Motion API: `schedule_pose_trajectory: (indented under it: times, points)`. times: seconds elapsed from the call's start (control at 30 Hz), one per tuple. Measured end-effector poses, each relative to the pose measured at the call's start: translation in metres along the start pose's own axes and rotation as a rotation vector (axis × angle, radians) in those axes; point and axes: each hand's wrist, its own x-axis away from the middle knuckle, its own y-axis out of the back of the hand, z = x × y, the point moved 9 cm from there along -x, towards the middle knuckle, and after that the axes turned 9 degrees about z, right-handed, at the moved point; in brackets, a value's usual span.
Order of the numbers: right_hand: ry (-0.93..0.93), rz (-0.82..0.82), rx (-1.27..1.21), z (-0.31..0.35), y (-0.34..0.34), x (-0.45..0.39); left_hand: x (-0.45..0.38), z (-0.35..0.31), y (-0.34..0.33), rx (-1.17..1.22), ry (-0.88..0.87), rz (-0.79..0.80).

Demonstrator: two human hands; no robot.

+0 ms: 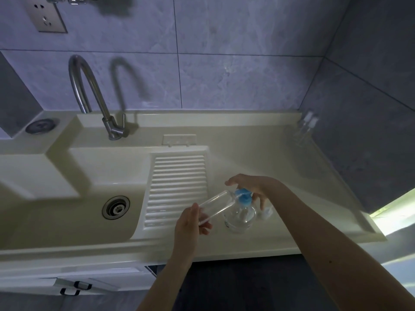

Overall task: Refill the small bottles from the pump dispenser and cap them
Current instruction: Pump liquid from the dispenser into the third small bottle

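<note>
A clear pump dispenser (239, 217) with a blue pump head (243, 197) stands on the cream counter (280, 176), right of the ribbed washboard. My left hand (190, 223) grips a small clear bottle (214, 204) by its base, tilted with its open mouth against the blue nozzle. My right hand (251, 187) rests on top of the pump head, fingers spread over it. A small white cap (267, 213) lies on the counter just right of the dispenser. Two more small clear bottles (306, 129) with white tops stand in the far right corner.
A sink basin with a drain (116, 207) lies to the left, under a curved steel faucet (89, 95). The ribbed washboard (177, 187) slopes into it. Tiled walls close the back and the right side. A wall socket (46, 16) is at upper left.
</note>
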Motion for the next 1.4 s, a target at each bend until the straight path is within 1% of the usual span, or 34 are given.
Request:
schedule_pose_trajectory:
  times: [0.1,0.17,0.33,0.43,0.57,0.63,0.67,0.73,0.8,0.9,0.93,1.0,1.07,1.13,1.3,1.4]
  points:
    - [0.003,-0.009,0.015,0.003,-0.002,0.003,-0.002,-0.002,0.001,-0.032,-0.006,0.007]
    - [0.036,-0.051,0.030,0.004,0.001,0.004,-0.002,-0.002,0.001,-0.041,-0.008,0.013]
    - [0.168,-0.250,0.082,0.009,0.011,0.007,-0.004,0.003,0.003,-0.010,0.021,-0.016]
    - [0.170,-0.357,0.060,0.008,0.016,0.009,-0.006,0.005,0.004,0.005,0.031,-0.020]
    - [0.169,-0.355,0.113,0.010,0.015,0.009,-0.005,0.005,0.005,0.004,0.029,-0.024]
    - [0.167,-0.311,0.178,0.013,0.013,0.011,-0.006,0.005,0.004,-0.001,0.024,-0.017]
    - [0.178,-0.289,0.166,0.014,0.012,0.011,-0.006,0.005,0.004,0.001,0.025,-0.015]
    - [0.221,-0.189,-0.010,0.012,0.008,0.011,-0.005,0.005,0.003,0.015,0.030,-0.009]
    - [0.321,-0.148,-0.216,0.013,0.007,0.013,-0.005,0.003,0.001,0.022,0.026,0.004]
    - [0.528,-0.253,-0.490,0.008,0.012,0.016,-0.004,0.002,0.001,0.034,0.022,0.004]
    - [0.591,-0.315,-0.580,0.002,0.011,0.019,-0.004,0.003,0.001,0.041,0.020,0.002]
    - [0.720,-0.464,-0.684,-0.015,0.007,0.022,-0.004,0.003,0.000,0.053,0.019,0.001]
    - [0.776,-0.560,-0.675,-0.026,-0.002,0.020,-0.004,0.004,-0.001,0.075,0.030,0.004]
    - [0.788,-0.598,-0.646,-0.029,-0.007,0.018,-0.003,0.006,-0.001,0.092,0.037,0.009]
    - [0.873,-0.550,-0.625,-0.022,-0.007,0.010,-0.004,0.010,-0.002,0.082,0.059,0.013]
    - [0.858,-0.584,-0.621,-0.025,-0.005,0.001,-0.005,0.010,-0.001,0.062,0.067,0.015]
